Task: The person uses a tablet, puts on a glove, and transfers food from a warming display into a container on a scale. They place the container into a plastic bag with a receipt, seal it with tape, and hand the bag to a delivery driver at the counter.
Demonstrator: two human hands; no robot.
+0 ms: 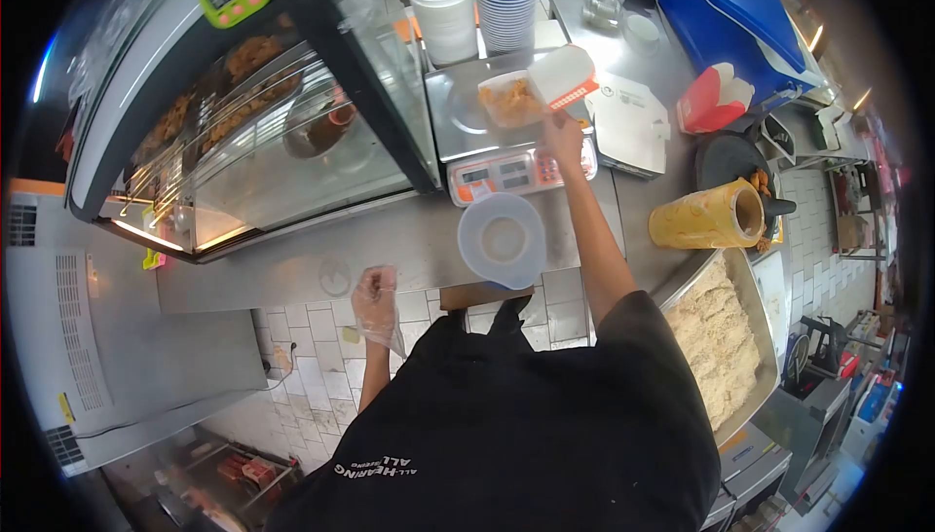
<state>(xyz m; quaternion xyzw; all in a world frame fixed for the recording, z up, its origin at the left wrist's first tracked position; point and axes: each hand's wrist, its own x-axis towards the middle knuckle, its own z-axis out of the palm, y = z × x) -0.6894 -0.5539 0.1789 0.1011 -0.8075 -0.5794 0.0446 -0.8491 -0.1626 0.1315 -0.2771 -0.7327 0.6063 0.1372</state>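
Note:
My right hand is closed on the near edge of an open paper takeout box, by its white and orange flap. Fried chicken pieces lie inside the box, which rests on the metal plate of a digital scale. Over the floor, just off the counter edge, my left hand wears a clear plastic glove. Its fingers are curled in, and I see nothing between them. A translucent plastic bowl sits at the counter edge between my hands.
A glass display case with fried chicken stands left. Stacked tubs and paper cups are behind the scale. To the right are a white carton, a red box, a blue cooler, a yellow container and a breading tray.

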